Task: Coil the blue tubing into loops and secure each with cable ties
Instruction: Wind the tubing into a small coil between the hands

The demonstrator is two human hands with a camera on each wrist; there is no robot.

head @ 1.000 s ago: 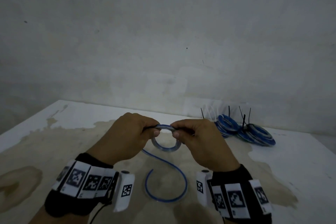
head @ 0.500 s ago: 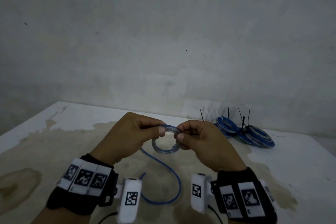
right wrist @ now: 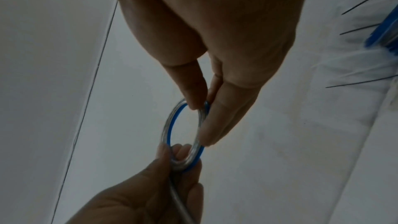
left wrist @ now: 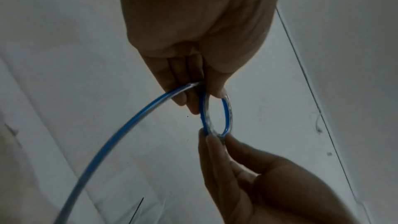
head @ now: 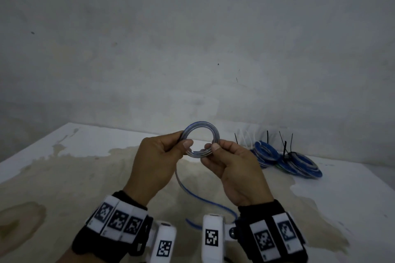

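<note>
Small coil pinched between both hands above the table

The left hand (head: 158, 160) and right hand (head: 230, 164) pinch opposite sides of the blue tubing (head: 201, 143) coil; its loose tail (head: 205, 198) trails from the left grip down toward the person (nearer that hand).

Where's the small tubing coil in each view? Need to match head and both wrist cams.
Head: coil centre frame, pinched between left hand and right hand.
Left wrist: coil centre, below the left hand, right hand's fingers at its bottom.
Right wrist: coil centre-left, below the right hand.
Shared landmark: the loose tail leaving the left hand.
</note>
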